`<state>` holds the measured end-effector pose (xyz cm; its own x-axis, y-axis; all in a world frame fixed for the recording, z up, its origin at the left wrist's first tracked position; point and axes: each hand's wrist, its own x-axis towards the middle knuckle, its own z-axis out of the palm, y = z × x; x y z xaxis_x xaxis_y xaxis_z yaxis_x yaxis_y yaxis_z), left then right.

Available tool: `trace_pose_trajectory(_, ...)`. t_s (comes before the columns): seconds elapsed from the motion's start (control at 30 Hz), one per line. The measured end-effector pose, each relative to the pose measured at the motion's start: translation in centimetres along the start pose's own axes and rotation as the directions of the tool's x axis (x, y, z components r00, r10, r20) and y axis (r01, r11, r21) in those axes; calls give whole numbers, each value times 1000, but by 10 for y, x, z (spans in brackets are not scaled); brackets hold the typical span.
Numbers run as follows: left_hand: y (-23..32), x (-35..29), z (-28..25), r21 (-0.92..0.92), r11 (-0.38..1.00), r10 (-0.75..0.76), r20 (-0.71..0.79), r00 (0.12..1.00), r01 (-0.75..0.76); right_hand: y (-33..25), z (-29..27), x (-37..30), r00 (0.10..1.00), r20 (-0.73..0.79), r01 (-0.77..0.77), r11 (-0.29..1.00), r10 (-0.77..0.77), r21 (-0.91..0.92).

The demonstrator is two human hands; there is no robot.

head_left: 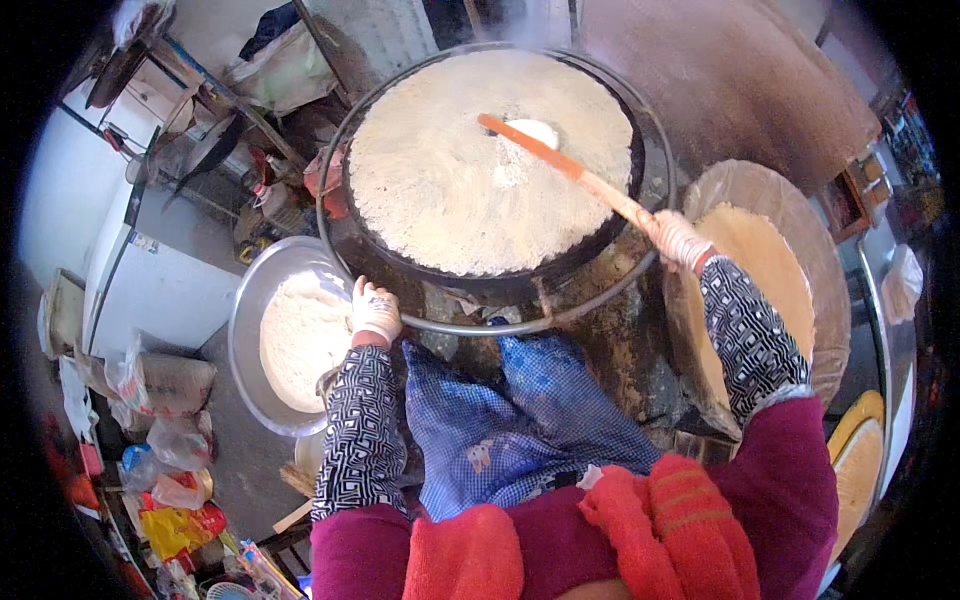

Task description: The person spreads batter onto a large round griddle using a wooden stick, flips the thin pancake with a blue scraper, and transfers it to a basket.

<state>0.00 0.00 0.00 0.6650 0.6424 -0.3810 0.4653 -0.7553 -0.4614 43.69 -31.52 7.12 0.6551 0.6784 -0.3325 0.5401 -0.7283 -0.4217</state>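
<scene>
Right hand (682, 240) gripped stick (610, 194) at near end, likely for reach across griddle (638, 165); left hand (376, 310) by basin (246, 340), couldn't tell grip.

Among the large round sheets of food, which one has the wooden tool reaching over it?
The pale cream one on the dark-edged griddle. The orange-ended wooden tool reaches over it; the tan sheet at the right has none.

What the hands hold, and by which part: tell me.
The right hand grips the long wooden spatula by its near end. Whether the left hand, by the basin, holds anything cannot be told.
</scene>
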Motion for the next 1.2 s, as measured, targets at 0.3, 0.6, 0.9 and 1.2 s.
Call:
trace_pose_trajectory(0.3, -71, 24, 1, 183, 983, 45, -123, 991, -22, -128, 56, -147, 964, 146, -32, 451, -222, 892)
trace_pose_trajectory(0.6, -21, -7, -21, 89, 996, 23, -83, 996, -15, -90, 99, -171, 990, 144, -143, 149, 6, 978)
trace_pose_trajectory(0.9, 175, -86, -118, -515, 822, 80, -320, 944, -244, -130, 110, -137, 974, 204, -195, 97, -96, 976)
trace_pose_trajectory(1.2, 67, -203, -65, -740, 572, -177, -533, 827, -354, -141, 137, -145, 998, 51, -59, -254, -36, 965)
